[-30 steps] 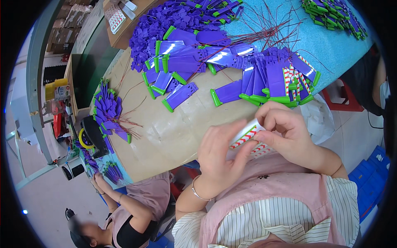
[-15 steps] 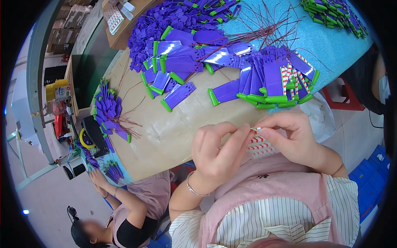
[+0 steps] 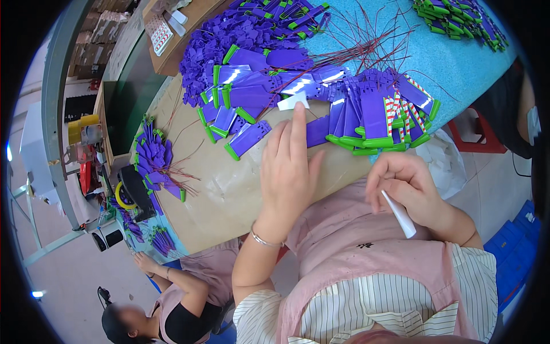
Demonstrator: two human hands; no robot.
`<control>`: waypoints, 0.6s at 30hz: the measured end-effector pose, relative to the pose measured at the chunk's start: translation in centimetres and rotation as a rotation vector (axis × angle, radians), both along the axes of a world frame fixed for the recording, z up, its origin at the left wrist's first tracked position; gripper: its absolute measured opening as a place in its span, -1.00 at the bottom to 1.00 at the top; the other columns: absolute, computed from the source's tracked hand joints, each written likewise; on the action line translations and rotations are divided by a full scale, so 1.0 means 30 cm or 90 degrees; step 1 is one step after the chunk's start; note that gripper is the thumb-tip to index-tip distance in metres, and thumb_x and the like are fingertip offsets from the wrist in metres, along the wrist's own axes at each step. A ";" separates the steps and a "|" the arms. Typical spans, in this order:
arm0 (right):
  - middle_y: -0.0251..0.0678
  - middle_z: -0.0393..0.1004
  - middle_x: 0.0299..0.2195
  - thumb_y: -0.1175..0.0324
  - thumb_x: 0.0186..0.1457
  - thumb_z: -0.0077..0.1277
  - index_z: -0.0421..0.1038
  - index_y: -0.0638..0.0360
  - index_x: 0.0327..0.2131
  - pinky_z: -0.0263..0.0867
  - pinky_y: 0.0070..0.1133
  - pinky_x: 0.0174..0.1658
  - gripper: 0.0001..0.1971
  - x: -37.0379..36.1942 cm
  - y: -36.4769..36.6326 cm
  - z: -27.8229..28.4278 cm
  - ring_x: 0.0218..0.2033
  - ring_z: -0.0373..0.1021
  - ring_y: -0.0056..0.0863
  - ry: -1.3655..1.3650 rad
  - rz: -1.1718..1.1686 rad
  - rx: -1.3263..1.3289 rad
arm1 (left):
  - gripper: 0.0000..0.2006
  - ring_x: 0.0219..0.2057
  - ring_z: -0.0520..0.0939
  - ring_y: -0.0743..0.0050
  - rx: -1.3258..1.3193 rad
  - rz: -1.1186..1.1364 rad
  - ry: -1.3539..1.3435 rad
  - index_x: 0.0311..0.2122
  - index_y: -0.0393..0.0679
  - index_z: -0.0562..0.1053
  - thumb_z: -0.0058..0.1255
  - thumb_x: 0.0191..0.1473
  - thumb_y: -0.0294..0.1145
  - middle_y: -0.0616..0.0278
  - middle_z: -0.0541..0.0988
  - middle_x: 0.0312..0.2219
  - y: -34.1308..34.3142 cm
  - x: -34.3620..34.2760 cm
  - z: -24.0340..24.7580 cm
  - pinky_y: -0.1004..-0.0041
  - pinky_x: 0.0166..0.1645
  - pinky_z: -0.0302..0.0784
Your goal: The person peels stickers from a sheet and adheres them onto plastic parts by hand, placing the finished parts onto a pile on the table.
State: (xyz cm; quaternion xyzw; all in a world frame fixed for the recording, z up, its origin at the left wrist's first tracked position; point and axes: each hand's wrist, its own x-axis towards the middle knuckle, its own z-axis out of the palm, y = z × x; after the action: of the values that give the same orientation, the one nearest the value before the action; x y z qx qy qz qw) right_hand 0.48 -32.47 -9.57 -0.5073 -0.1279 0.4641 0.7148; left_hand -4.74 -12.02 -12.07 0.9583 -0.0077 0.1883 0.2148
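Note:
My left hand (image 3: 286, 166) reaches over the near side of the table, its fingers stretched out. Its index fingertip touches a small white slip (image 3: 293, 102), which lies over the purple pieces. In front of my apron, my right hand (image 3: 404, 186) is closed on a narrow white paper strip (image 3: 400, 215) that sticks out below the fingers. Just beyond my hands lies a fanned stack of flat purple pieces (image 3: 375, 114) with green ends. Some of them carry red-and-white striped strips (image 3: 401, 112). My left fingers partly cover one purple piece (image 3: 318, 131).
A heap of purple pieces (image 3: 212, 49) fills the far left of the table, with thin dark red wires (image 3: 372, 46) beside it. More bundles (image 3: 458, 23) lie at the far right. A black tape dispenser (image 3: 134, 192) stands left; a co-worker (image 3: 183, 292) sits nearby.
My hands were together over my lap, pinching a small piece by a striped sheet. My left hand has moved forward and opened over the table; my right now grips a white strip.

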 end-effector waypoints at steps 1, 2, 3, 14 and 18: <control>-0.43 0.36 -0.56 0.53 -0.01 -0.26 0.32 0.30 -0.43 0.13 -0.83 -0.54 -0.88 0.005 -0.005 0.012 -0.56 0.25 -0.82 0.029 0.036 -0.030 | -0.45 -0.34 0.44 0.15 0.021 -0.018 0.018 -0.02 -0.30 0.25 0.07 -0.23 -0.53 0.07 0.43 -0.35 0.019 0.006 -0.021 0.36 -0.27 0.36; -0.48 0.34 -0.59 0.47 0.03 -0.22 0.34 0.30 -0.43 0.07 -0.84 -0.57 -0.87 0.004 -0.003 0.006 -0.60 0.19 -0.87 -0.030 0.037 -0.034 | -0.45 -0.34 0.45 0.11 0.042 -0.036 0.036 -0.01 -0.31 0.24 0.07 -0.22 -0.57 0.06 0.45 -0.35 0.032 0.007 -0.029 0.33 -0.23 0.36; -0.48 0.34 -0.59 0.47 0.03 -0.22 0.34 0.30 -0.43 0.07 -0.84 -0.57 -0.87 0.001 0.004 0.006 -0.60 0.19 -0.87 -0.031 0.036 -0.034 | -0.48 -0.31 0.45 0.12 0.088 -0.042 0.038 -0.03 -0.29 0.25 0.05 -0.20 -0.58 0.06 0.44 -0.36 0.036 -0.008 -0.021 0.32 -0.23 0.36; -0.53 0.26 -0.64 0.41 0.10 -0.19 0.30 0.27 -0.26 0.04 -0.81 -0.60 -0.83 -0.038 0.062 -0.025 -0.64 0.13 -0.85 0.012 -0.028 0.053 | -0.66 -0.35 0.51 0.41 -0.505 0.206 -0.012 0.00 -0.36 0.15 -0.31 0.07 -0.59 0.02 0.45 -0.30 0.023 -0.196 0.109 0.50 -0.25 0.40; -0.51 0.28 -0.67 0.38 0.11 -0.16 0.33 0.27 -0.32 0.05 -0.81 -0.61 -0.84 -0.077 0.086 -0.018 -0.65 0.17 -0.83 -0.017 -0.092 0.089 | -0.65 -0.40 0.51 0.53 -0.526 0.007 0.123 -0.03 -0.37 0.19 -0.26 0.01 -0.66 0.03 0.44 -0.29 -0.092 -0.253 0.094 0.61 -0.30 0.39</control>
State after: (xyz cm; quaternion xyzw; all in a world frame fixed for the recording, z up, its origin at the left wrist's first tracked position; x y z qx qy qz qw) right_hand -1.83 -29.89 -10.11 -0.4704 -0.1325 0.3944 0.7782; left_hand -12.32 -14.77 -9.25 0.8049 0.0935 0.0862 0.5796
